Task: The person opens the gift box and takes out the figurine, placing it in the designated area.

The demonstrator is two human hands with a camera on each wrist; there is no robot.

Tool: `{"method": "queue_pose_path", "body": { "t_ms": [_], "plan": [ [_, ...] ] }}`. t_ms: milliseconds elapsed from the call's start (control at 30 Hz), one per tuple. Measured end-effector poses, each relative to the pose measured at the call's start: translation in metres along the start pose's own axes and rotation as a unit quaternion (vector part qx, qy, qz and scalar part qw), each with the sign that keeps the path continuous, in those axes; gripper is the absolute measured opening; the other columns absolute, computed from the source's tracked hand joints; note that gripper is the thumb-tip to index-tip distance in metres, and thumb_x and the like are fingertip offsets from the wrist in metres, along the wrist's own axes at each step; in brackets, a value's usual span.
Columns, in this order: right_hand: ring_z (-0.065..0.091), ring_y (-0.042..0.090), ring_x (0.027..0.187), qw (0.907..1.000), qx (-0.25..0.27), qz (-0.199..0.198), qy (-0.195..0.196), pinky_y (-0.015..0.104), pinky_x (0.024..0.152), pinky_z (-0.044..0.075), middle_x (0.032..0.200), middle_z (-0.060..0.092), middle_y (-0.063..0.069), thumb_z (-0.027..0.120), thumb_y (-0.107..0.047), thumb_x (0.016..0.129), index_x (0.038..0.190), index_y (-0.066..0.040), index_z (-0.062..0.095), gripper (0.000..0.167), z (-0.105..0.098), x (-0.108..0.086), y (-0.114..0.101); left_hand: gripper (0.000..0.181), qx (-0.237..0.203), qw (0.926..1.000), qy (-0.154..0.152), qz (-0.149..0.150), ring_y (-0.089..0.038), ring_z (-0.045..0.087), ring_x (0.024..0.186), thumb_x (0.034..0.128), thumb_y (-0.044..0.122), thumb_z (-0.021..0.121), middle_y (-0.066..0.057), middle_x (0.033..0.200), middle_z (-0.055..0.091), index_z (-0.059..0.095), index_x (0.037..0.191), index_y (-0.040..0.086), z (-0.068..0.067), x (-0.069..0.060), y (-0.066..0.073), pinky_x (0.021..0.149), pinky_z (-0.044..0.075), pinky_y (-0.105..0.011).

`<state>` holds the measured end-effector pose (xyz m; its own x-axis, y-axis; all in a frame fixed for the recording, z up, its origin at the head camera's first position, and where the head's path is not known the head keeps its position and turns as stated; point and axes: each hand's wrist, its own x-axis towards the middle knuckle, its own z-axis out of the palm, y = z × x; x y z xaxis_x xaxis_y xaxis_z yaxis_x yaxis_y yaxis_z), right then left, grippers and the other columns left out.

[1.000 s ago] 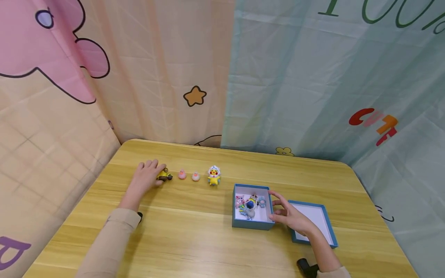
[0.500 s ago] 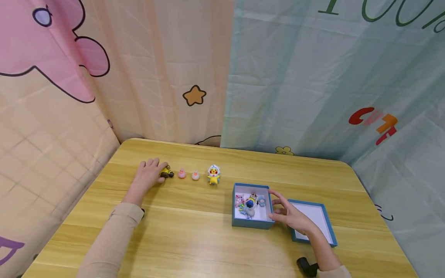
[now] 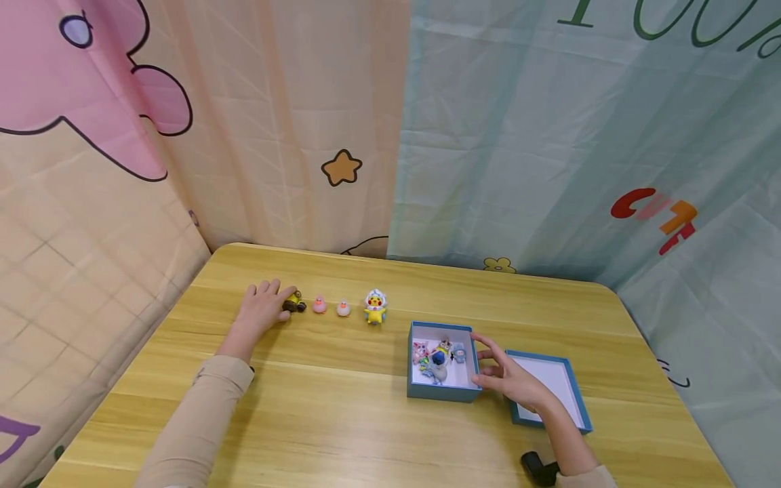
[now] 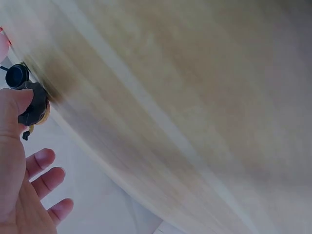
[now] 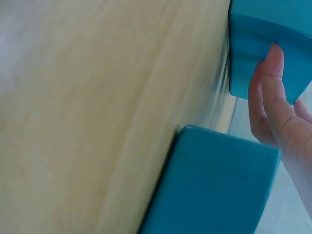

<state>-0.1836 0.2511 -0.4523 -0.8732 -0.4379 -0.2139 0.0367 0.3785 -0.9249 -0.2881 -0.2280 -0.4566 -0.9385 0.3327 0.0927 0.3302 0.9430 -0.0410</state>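
At the far left, on peach cloth (image 3: 299,129), a purple printed letter (image 3: 21,426), cropped and hard to name. Next, above a pale wood-grain counter (image 3: 329,420), a left hand (image 3: 259,310), grip narrow: pinching a small yellow toy with dark, wheel-like parts (image 3: 295,305) between thumb and forefinger, the other fingers loosely spread. Held at the very tips of the grip, low over the counter; contact beneath, impossible to tell.

Just right of the toy, in a row: a pink duck-shaped figure (image 3: 319,306), a paler duck-shaped figure (image 3: 343,310), a yellow figure with red cheeks and white hood (image 3: 375,308). Farther right, a square blue box with white lining (image 3: 439,392), holding a cluster of small mixed figures (image 3: 438,358). Against its right wall, a right hand (image 3: 512,381), grip wide, fingertips touching the outside.

Near that wrist, a partly hidden black object (image 3: 538,468); behind, a shallow blue tray with white interior (image 3: 581,398).

On blue-green cloth (image 3: 500,135), tilted red, pink and orange letters (image 3: 678,214), beginning with a clear "C", the rest uncertain; higher up, green "100%" lettering (image 3: 654,36), running off the edge.
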Motion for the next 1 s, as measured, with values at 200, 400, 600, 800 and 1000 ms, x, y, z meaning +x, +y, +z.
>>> {"method": "queue_pose_path", "body": {
  "t_ms": [200,400,600,800,1000],
  "plan": [
    [0.046,0.034,0.108,1.0,-0.002,0.004,0.003,0.041,0.087,0.042,0.131,0.028,0.028,0.062,-0.017,0.087,0.146,-0.017,0.013,0.077,0.0,0.0,0.002,0.05,-0.001,1.0,-0.003,-0.006,-0.035,0.04,0.094,0.0849,0.028,0.063,-0.02,0.11,0.044,0.048,0.129,0.012,0.001,-0.001,-0.002,0.074,0.032,-0.046],
    [0.046,0.034,0.107,1.0,-0.002,0.002,0.003,0.039,0.086,0.042,0.131,0.027,0.028,0.062,-0.017,0.087,0.146,-0.017,0.013,0.077,0.001,-0.001,0.002,0.049,0.002,1.0,0.005,-0.006,-0.035,0.04,0.094,0.0843,0.028,0.063,-0.02,0.109,0.044,0.049,0.128,0.012,0.004,-0.001,-0.002,0.074,0.032,-0.046],
    [0.046,0.033,0.106,1.0,-0.003,0.004,0.005,0.039,0.085,0.042,0.131,0.027,0.028,0.062,-0.017,0.087,0.146,-0.017,0.013,0.077,0.001,-0.001,0.002,0.053,0.002,0.9999,0.002,-0.01,-0.033,0.04,0.092,0.0841,0.03,0.063,-0.019,0.107,0.045,0.047,0.131,0.012,0.006,0.0,-0.003,0.072,0.032,-0.044],
    [0.046,0.034,0.108,1.0,0.003,-0.003,0.001,0.039,0.086,0.043,0.131,0.027,0.028,0.062,-0.018,0.087,0.146,-0.016,0.012,0.077,0.001,-0.001,0.002,0.055,-0.003,0.9997,0.019,-0.015,-0.032,0.039,0.089,0.0842,0.031,0.063,-0.017,0.104,0.043,0.046,0.132,0.011,0.001,-0.002,-0.001,0.071,0.03,-0.042],
    [0.047,0.034,0.108,1.0,0.003,-0.006,0.001,0.039,0.087,0.043,0.131,0.029,0.027,0.062,-0.019,0.087,0.146,-0.016,0.013,0.077,0.001,0.0,0.002,0.057,-0.022,0.9976,0.066,-0.002,-0.033,0.039,0.089,0.0823,0.032,0.066,-0.014,0.1,0.042,0.046,0.131,0.01,-0.015,0.0,0.009,0.075,0.03,-0.045]
  ]
}}
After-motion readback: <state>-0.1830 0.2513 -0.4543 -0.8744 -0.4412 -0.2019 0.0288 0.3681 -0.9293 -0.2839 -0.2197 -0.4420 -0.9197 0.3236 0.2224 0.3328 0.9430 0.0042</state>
